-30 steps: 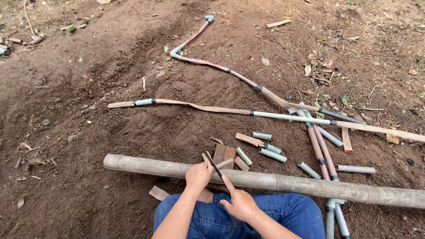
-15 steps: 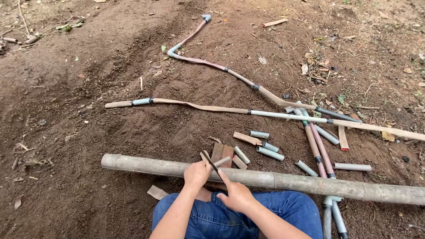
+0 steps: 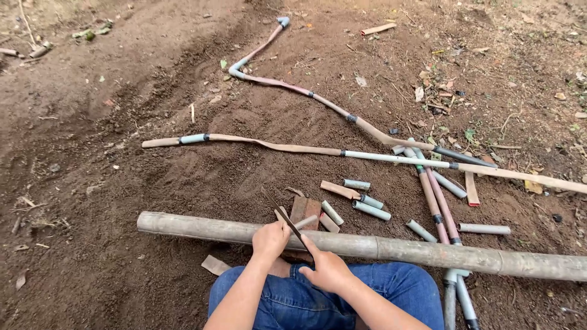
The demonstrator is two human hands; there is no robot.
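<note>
I sit on bare soil with a long bamboo pole [image 3: 428,250] lying across in front of my knees. My right hand [image 3: 327,269] grips a thin dark blade [image 3: 282,217] that slants up and left over the pole. My left hand [image 3: 269,238] is closed on a short pale piece [image 3: 306,221] and rests on the pole, right beside the blade. Just beyond the pole lie flat brown wood pieces [image 3: 304,209] and several short cut tube pieces [image 3: 370,209].
Long jointed pipes [image 3: 287,148] snake across the soil farther out. More pipes [image 3: 437,201] run toward my right knee, and two grey ones [image 3: 457,299] lie by my right leg. A flat scrap [image 3: 215,264] sits left of my jeans. Leaf litter covers the far right.
The hands stay at the pole. The blade has tilted slightly, and the view has shifted a little.
</note>
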